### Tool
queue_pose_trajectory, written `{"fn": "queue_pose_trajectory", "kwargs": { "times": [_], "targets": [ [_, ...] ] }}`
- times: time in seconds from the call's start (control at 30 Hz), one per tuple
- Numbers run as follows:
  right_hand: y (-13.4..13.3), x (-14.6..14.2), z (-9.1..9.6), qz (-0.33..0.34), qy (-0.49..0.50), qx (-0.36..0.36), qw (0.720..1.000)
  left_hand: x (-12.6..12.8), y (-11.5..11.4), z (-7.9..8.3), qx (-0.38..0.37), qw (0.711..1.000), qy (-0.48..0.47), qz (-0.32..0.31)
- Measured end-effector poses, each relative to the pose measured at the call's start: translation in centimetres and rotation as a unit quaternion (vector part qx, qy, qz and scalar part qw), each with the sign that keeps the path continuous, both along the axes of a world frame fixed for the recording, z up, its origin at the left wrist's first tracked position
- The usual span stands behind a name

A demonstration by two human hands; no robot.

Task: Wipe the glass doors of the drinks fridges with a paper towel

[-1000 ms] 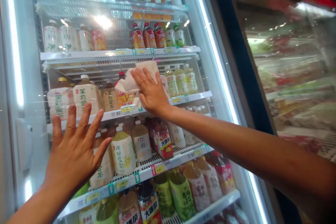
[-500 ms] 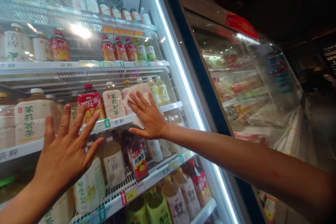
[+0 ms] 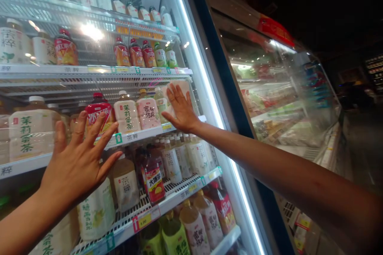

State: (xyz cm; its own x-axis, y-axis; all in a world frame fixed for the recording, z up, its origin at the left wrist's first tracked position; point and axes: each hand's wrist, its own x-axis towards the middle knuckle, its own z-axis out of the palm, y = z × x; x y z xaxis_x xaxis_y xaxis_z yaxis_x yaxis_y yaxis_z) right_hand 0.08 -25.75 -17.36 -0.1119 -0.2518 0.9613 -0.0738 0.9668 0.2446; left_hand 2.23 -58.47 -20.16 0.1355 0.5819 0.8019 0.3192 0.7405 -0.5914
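Note:
My right hand [image 3: 182, 107] lies flat with spread fingers on a thin pale cloth [image 3: 186, 86], keeping it against the glass door of a drinks cooler. The cloth is partly hidden behind the fingers, near the right end of the middle shelf. My left hand [image 3: 79, 155] is open at the lower left, fingers spread and palm toward the glass, holding nothing. I cannot tell whether it touches the door. Behind it are a large jasmine tea bottle [image 3: 31, 131] and a red-labelled iced tea bottle [image 3: 100, 112].
Inside the cooler, several shelves carry bottled drinks, with price labels along the shelf edge [image 3: 149, 223]. A bright light strip [image 3: 206, 79] runs down its right side beside a dark blue frame [image 3: 223, 59]. Further right stands another glass-fronted display case [image 3: 278, 99].
My right hand has slid the cloth up and to the right along the glass, uncovering a pink-labelled bottle. The left hand stays nearly in place while the view shifts slightly.

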Motion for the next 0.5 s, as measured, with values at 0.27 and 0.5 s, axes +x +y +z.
{"fn": "queue_pose_trajectory", "kwargs": {
  "times": [0.27,0.5],
  "targets": [
    [3.0,0.4,-3.6,0.003,-0.033,0.06,0.998,0.2,1.9,1.2,-0.031,0.999,-0.017,-0.006],
    [1.9,-0.1,-3.4,-0.007,-0.009,-0.045,0.999,-0.7,0.5,0.6,-0.023,0.999,-0.023,0.005]
  ]
}}
